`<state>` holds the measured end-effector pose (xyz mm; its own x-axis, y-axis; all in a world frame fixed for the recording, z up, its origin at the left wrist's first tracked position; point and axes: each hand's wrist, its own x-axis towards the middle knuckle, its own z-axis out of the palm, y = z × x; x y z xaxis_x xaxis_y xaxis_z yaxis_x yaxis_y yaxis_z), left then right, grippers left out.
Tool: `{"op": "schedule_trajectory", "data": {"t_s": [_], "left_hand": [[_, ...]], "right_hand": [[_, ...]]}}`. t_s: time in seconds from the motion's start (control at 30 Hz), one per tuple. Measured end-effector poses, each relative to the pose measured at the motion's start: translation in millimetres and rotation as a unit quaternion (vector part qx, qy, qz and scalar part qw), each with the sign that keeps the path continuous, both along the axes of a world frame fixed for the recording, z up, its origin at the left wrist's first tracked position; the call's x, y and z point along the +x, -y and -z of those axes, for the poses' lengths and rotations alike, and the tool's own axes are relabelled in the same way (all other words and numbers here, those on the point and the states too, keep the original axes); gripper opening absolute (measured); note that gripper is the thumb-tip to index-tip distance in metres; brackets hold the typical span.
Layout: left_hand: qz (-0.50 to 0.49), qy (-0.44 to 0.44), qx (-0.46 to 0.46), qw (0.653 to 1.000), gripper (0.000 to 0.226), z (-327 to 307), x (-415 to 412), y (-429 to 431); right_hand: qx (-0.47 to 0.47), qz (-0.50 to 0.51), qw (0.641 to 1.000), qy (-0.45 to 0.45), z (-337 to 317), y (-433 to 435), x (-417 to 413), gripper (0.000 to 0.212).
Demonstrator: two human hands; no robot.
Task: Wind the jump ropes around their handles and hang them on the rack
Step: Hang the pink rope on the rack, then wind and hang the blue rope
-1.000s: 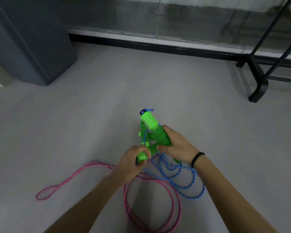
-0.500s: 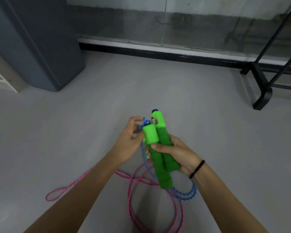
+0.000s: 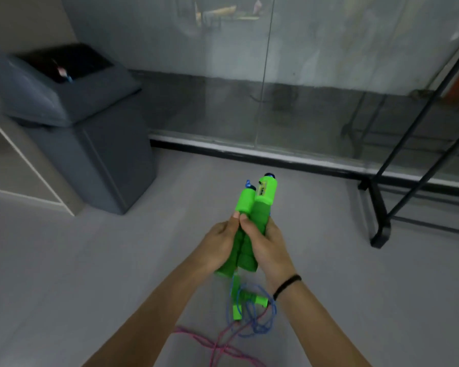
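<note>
Bare forearms [image 3: 157, 313], black band [image 3: 286, 286] on right wrist

We see left hand [image 3: 220, 241] and right hand [image 3: 270, 246] gripping paired green handles [image 3: 252, 205] upright, thumbs touching; blue rope [image 3: 272, 317] dangles below; pink rope [image 3: 217, 347] on floor [image 3: 90, 274].

Both forearms bare, reaching fwd from bottom edge, converging at centre. L hand [image 3: 219, 246] & R hand [image 3: 269, 247] side by side, backs facing outward, fingers curled round pair of green handles [image 3: 252, 205] held upright btwn them. Thumbs on near side, tips touching. Black band [image 3: 286, 286] on R wrist
</note>
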<state>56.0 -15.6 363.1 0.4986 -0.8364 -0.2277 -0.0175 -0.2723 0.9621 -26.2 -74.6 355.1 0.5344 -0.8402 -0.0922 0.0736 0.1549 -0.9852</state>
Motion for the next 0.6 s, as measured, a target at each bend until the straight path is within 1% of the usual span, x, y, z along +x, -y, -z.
{"op": "schedule_trajectory", "data": {"t_s": [0.07, 0.13, 0.2, 0.27, 0.33, 0.47, 0.6], "left_hand": [[-0.003, 0.015, 0.007, 1.000, 0.047, -49, 0, 4], [0.005, -0.002, -0.006, 1.000, 0.044, -101, -2, 2], [-0.005, -0.007, -0.029, 1.000, 0.042, -150, -2, 0], [-0.035, 0.013, -0.052, 0.998, 0.040, -201, -4, 0], [-0.058, 0.030, -0.076, 0.995, 0.039, -253, -8, 1], [-0.082, 0.007, -0.082, 0.993, 0.045, -359, -15, 6], [-0.072, 0.006, -0.091, 0.993, 0.048, -460, -23, 5]], "right_hand": [[-0.034, -0.018, 0.999, -0.022, -49, 1, -2, 0.003], [-0.050, -0.043, 0.997, -0.029, -99, 2, -7, 0.008], [-0.051, -0.084, 0.995, -0.023, -151, 3, -13, 0.016], [-0.042, -0.115, 0.992, -0.023, -206, 5, -21, 0.022], [-0.043, -0.128, 0.990, -0.029, -256, 9, -28, 0.021], [-0.045, -0.150, 0.987, -0.032, -356, 15, -35, 0.017], [-0.050, -0.168, 0.984, -0.042, -452, 12, -42, 0.017]]}}
